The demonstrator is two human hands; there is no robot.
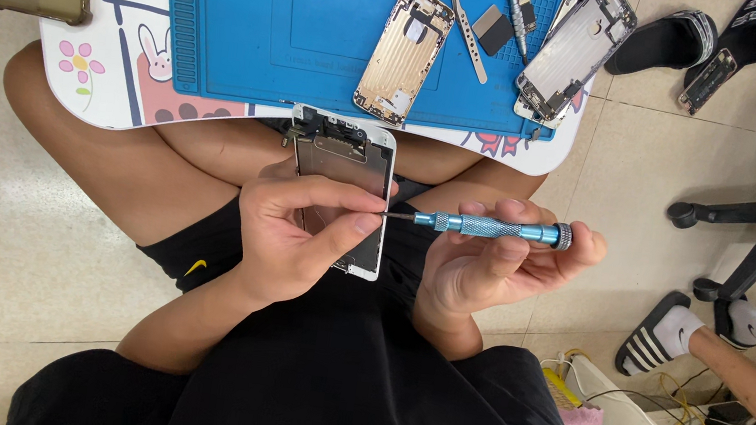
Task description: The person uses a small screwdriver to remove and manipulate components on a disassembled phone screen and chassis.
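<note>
The left hand holds a white phone screen panel upright over the lap, back side toward the camera, its fingers wrapped across the metal shield and the thumb pressed to the right edge. The right hand holds a blue screwdriver lying level, the fingers closed around the knurled handle and the tip touching the panel's right edge, just beside the left thumb. The step in hand looks like working a small screw on the back of the panel; whether it is going in or coming out cannot be told, and the screw itself is too small to see. The next move would seem to call for keeping the tip seated straight while the right fingers roll the handle, and for the left hand to hold the panel steady against that push. Both forearms come up from the lap, wrists bent inward so the hands meet in the middle. Beyond the knees, a blue mat lies on the low surface, carrying a gold phone shell, tweezers and a second opened phone. Another person's foot in a striped sandal shows at the right.
</note>
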